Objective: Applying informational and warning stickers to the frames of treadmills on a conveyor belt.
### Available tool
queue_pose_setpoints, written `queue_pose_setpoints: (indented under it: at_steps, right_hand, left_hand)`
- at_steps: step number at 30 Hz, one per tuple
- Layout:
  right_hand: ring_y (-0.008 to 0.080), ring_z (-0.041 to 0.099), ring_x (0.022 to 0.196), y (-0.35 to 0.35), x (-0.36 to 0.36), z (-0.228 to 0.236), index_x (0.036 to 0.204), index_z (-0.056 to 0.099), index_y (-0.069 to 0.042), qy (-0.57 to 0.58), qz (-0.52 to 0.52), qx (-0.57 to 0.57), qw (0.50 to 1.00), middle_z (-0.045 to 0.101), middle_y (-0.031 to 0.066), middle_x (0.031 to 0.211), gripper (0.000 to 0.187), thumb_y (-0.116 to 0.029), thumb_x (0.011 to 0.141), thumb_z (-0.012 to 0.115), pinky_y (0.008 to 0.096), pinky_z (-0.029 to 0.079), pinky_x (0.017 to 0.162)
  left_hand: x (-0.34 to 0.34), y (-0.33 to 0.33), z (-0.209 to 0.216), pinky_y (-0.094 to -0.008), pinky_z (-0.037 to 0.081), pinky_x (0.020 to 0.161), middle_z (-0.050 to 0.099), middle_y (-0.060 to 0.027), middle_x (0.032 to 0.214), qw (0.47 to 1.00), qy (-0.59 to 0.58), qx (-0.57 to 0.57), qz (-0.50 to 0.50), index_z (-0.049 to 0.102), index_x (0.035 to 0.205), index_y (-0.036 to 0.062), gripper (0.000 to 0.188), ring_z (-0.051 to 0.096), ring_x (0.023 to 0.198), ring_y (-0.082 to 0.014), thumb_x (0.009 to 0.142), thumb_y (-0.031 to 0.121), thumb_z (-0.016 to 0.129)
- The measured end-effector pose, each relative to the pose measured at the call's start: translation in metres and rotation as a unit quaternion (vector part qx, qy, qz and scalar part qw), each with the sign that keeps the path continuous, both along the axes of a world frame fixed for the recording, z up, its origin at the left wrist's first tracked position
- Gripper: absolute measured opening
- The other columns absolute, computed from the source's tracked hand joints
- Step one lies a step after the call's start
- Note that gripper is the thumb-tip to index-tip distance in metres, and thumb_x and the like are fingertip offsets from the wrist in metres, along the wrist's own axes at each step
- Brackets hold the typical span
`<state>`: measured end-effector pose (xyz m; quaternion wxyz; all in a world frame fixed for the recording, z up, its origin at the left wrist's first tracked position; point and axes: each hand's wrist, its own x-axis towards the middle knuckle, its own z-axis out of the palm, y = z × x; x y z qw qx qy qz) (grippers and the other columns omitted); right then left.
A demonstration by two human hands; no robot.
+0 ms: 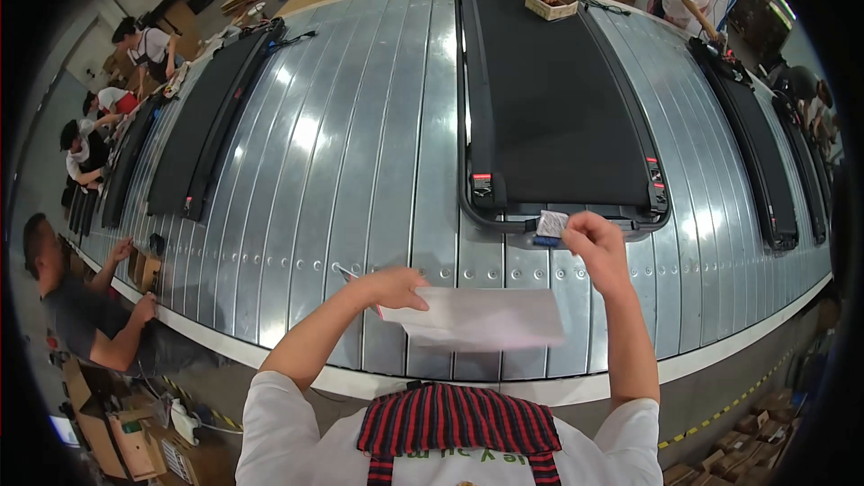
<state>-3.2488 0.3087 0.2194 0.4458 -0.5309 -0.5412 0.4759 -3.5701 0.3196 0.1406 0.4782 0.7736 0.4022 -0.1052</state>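
Note:
My left hand (396, 289) is closed on the edge of a white paper sheet (486, 317), which hangs out to the right, slightly blurred, over the metal slats. A thin pointed piece (346, 274) sticks out beyond that hand; its kind is unclear. With my right hand (596, 243) I pinch a small clear packet (552, 223) with whitish contents, over the near end of a black treadmill (567, 99). Something small and blue (545, 240) shows right under the packet. The treadmill lies flat, its belt facing up and its frame rail curving round the near end.
The slatted metal conveyor (360, 135) runs left to right in front of me. More black treadmills lie on it, at left (211, 126) and right (742, 144). Across it, a co-worker's hand reaches into a small basket (551, 5). Another person (81, 306) stands at near left.

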Motion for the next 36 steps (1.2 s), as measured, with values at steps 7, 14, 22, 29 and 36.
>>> queue_pose_setpoints:
  at_steps: [7, 14, 22, 29, 36]
  right_hand:
    - [0.0032, 0.040, 0.048, 0.120, -0.037, -0.094, 0.072, 0.056, -0.003, 0.020, -0.008, -0.138, 0.990, 0.048, -0.0026, 0.056, 0.010, -0.011, 0.077, 0.058, 0.0187, 0.029, 0.042]
    - [0.0055, 0.036, 0.042, 0.201, -0.055, -0.124, 0.070, 0.054, -0.002, 0.017, 0.023, -0.231, 0.973, 0.045, -0.0006, 0.052, 0.010, -0.010, 0.076, 0.057, 0.0213, 0.023, 0.037]
    - [0.0051, 0.033, 0.040, 0.218, -0.054, -0.139, 0.072, 0.056, 0.000, 0.043, 0.033, -0.294, 0.954, 0.042, -0.0008, 0.049, 0.008, -0.008, 0.075, 0.056, 0.0211, 0.020, 0.036]
    - [0.0032, 0.033, 0.041, 0.217, -0.056, -0.142, 0.074, 0.056, -0.001, 0.050, 0.041, -0.282, 0.957, 0.042, -0.0029, 0.051, 0.009, -0.009, 0.077, 0.059, 0.0199, 0.019, 0.035]
    - [0.0031, 0.034, 0.041, 0.215, -0.059, -0.139, 0.074, 0.057, 0.000, 0.028, 0.024, -0.276, 0.961, 0.042, -0.0032, 0.051, 0.009, -0.009, 0.076, 0.059, 0.0196, 0.019, 0.035]
  left_hand:
    - [0.003, 0.052, -0.072, -0.0412, 0.044, 0.068, 0.060, -0.0098, 0.078, 0.959, 0.108, 0.254, -0.063, 0.060, 0.079, 0.0101, 0.008, 0.058, 0.078, -0.0292, 0.073, 0.014, 0.055]
    - [0.014, 0.104, -0.074, -0.0366, 0.042, 0.079, 0.060, -0.0055, 0.093, 0.930, 0.029, 0.359, -0.078, 0.058, 0.081, 0.0105, 0.016, 0.055, 0.089, -0.0237, 0.069, 0.004, 0.051]
    - [0.036, 0.142, -0.068, -0.0353, 0.040, 0.081, 0.057, -0.0058, 0.101, 0.912, -0.096, 0.396, -0.039, 0.056, 0.084, 0.0082, 0.016, 0.054, 0.092, -0.0215, 0.069, 0.004, 0.051]
    - [0.044, 0.152, -0.066, -0.0353, 0.040, 0.081, 0.057, -0.0058, 0.102, 0.905, -0.098, 0.412, -0.039, 0.057, 0.086, 0.0084, 0.018, 0.054, 0.092, -0.0216, 0.069, 0.004, 0.052]
    - [0.044, 0.152, -0.068, -0.0350, 0.039, 0.082, 0.055, -0.0060, 0.107, 0.910, -0.095, 0.400, -0.049, 0.057, 0.087, 0.0083, 0.018, 0.053, 0.095, -0.0212, 0.070, 0.006, 0.051]
